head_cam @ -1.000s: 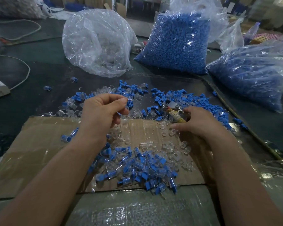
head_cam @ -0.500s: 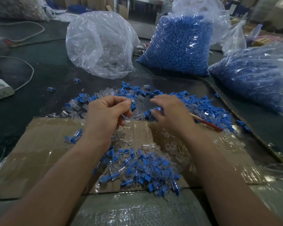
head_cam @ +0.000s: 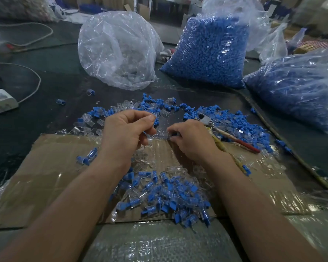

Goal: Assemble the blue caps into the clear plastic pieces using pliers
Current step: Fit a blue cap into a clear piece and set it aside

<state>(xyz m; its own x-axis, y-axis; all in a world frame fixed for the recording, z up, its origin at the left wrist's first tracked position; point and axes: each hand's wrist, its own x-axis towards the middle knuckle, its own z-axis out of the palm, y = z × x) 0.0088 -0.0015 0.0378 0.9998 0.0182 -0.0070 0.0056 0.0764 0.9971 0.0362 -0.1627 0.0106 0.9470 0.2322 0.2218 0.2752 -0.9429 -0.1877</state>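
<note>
Caller: Hands, two, bare. State of each?

Checker: Item one, left hand (head_cam: 125, 135), at centre: fingers curled in narrow, thumb tip against forefinger. What it pinches, I cannot tell from where I stand. Item two, right hand (head_cam: 192, 142), just at its 3 o'clock: fingers curled, tips pinching a clear plastic piece (head_cam: 162, 134) at the far edge of the cardboard (head_cam: 51, 176).

Caller: Pliers?

Checker: Item three, pliers (head_cam: 229, 137), one pair, one handle red: lying on the table (head_cam: 27, 129) at 2 o'clock of the right hand, head among the loose blue caps (head_cam: 240, 125), jaws pointing to 10 o'clock. The other handle passes close beside that wrist; whether they touch I cannot judge.

Caller: Stock on the cardboard?

Checker: Item four, capped pieces (head_cam: 165, 195), one heap, at 6 o'clock of the hands, toward the near edge. More clear pieces, loose, mixed with blue ones, at 12 o'clock of the hands.

Caller: Bulk goods?

Checker: Clear bag (head_cam: 117, 50) at 11 o'clock. Blue-filled bag (head_cam: 208, 53) at 1 o'clock. Second blue bag (head_cam: 295, 91) at 2 o'clock, lying on its side. Power strip (head_cam: 0, 101) with cord at 9 o'clock, well apart.
</note>
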